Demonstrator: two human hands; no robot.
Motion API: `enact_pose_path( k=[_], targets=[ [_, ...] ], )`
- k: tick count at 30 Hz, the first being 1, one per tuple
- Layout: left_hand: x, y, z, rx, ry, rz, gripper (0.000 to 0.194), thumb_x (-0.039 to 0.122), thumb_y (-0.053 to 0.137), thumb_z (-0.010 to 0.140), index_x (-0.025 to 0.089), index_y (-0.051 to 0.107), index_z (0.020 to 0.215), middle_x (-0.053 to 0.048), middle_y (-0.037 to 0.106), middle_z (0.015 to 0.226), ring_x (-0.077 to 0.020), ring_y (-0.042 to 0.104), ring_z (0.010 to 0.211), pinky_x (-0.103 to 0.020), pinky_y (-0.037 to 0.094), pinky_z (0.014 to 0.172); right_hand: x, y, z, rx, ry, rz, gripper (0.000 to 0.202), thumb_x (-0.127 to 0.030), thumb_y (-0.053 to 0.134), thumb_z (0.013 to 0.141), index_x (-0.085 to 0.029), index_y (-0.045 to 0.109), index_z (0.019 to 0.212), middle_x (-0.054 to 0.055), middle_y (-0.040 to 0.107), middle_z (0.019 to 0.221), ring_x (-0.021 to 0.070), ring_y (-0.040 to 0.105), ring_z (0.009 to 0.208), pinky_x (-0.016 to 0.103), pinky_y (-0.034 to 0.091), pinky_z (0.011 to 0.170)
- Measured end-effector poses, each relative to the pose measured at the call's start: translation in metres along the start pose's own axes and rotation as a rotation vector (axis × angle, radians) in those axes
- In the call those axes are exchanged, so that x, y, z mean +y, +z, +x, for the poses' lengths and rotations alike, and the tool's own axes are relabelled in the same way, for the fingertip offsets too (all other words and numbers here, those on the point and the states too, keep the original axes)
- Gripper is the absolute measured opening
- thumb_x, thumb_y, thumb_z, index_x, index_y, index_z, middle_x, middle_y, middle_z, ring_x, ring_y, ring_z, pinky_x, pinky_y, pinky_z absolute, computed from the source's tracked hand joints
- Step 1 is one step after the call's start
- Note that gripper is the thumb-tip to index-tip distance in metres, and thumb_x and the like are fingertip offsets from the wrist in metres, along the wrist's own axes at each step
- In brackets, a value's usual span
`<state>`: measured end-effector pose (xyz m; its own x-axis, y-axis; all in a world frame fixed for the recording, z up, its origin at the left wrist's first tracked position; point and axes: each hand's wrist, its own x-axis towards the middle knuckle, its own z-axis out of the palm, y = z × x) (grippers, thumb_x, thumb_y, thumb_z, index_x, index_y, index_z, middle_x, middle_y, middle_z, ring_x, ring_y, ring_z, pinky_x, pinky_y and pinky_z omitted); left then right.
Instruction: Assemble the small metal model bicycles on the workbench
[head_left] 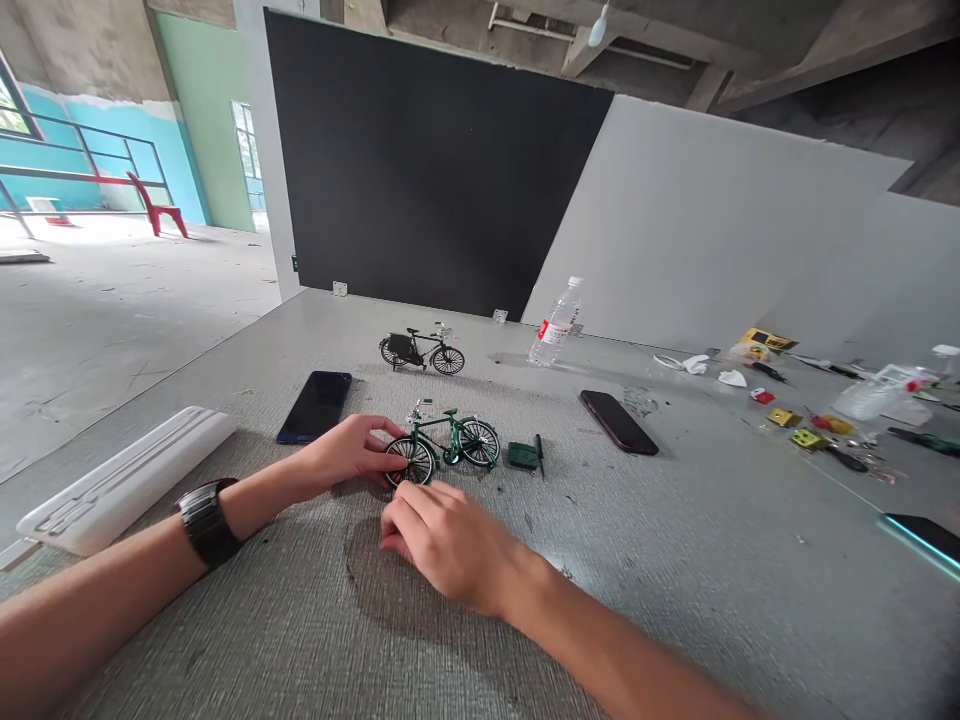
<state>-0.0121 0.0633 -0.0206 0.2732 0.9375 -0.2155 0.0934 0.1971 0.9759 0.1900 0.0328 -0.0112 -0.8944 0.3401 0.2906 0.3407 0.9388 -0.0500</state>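
A small green model bicycle (454, 438) stands upright on the grey textured table, its handlebar end towards the left. My left hand (352, 450) pinches its front wheel between thumb and fingers. Just in front of that wheel is my right hand (454, 540), its fingers curled together; whatever they hold, if anything, is hidden from the camera. To the right of the bicycle's rear wheel lies a small green bag-like piece (523, 455) beside a thin dark screwdriver-like stick (539, 455). Behind, a black model bicycle (422, 350) with a dark bag at its rear stands upright.
One phone (315, 405) lies left of the bicycles, another phone (619, 421) to their right. A clear bottle (555, 325) stands near the black-and-grey partition (450, 160). A long white case (127, 480) lies at the left. Loose parts, tools and a yellow box (766, 340) litter the right side.
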Motion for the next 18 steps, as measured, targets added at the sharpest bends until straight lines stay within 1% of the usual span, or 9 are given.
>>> enact_pose_path(
  k=[3,6,9,14,18],
  targets=[
    [0.000,0.000,0.000,0.004,0.008,0.039,0.044,0.029,0.081,0.071,0.016,0.059,0.106,0.001,0.072,0.064,-0.0164,0.066,0.058,-0.025,0.045,0.054,0.015,-0.008,0.000,0.082,0.092,0.055,0.015,-0.025,0.049,0.100,-0.018,0.062,0.095,0.004,0.066,0.092,0.0162,0.059,0.078,0.032,0.046,0.072],
    [0.000,0.000,0.000,0.000,0.027,0.060,0.044,0.030,0.082,0.070,0.017,0.059,0.105,0.000,0.073,0.068,-0.0178,0.067,0.062,-0.027,0.047,0.058,0.033,-0.013,0.001,0.176,0.223,0.043,0.013,-0.023,0.050,0.099,-0.020,0.061,0.095,0.004,0.066,0.093,0.0162,0.060,0.080,0.031,0.045,0.071],
    [0.001,0.001,0.000,-0.003,0.020,0.068,0.043,0.031,0.081,0.069,0.017,0.059,0.102,-0.001,0.074,0.070,-0.0181,0.068,0.064,-0.028,0.048,0.062,0.044,-0.012,0.003,0.199,0.273,0.026,0.010,-0.023,0.052,0.098,-0.020,0.060,0.093,0.003,0.066,0.091,0.0164,0.060,0.081,0.032,0.044,0.073],
    [0.006,0.004,-0.003,0.002,0.023,0.124,0.042,0.032,0.081,0.069,0.017,0.059,0.101,0.001,0.072,0.065,-0.0182,0.067,0.064,-0.027,0.045,0.061,0.040,-0.006,0.011,0.194,0.289,-0.018,0.009,-0.025,0.056,0.097,-0.021,0.060,0.091,0.002,0.068,0.092,0.0185,0.061,0.088,0.035,0.040,0.080],
    [0.009,0.006,-0.003,0.008,0.029,0.168,0.038,0.033,0.080,0.070,0.017,0.060,0.099,0.001,0.072,0.063,-0.0166,0.064,0.058,-0.025,0.042,0.056,0.035,-0.003,0.016,0.144,0.295,-0.050,0.008,-0.025,0.057,0.096,-0.020,0.061,0.092,0.004,0.068,0.094,0.0207,0.060,0.091,0.036,0.041,0.080]
  ],
)
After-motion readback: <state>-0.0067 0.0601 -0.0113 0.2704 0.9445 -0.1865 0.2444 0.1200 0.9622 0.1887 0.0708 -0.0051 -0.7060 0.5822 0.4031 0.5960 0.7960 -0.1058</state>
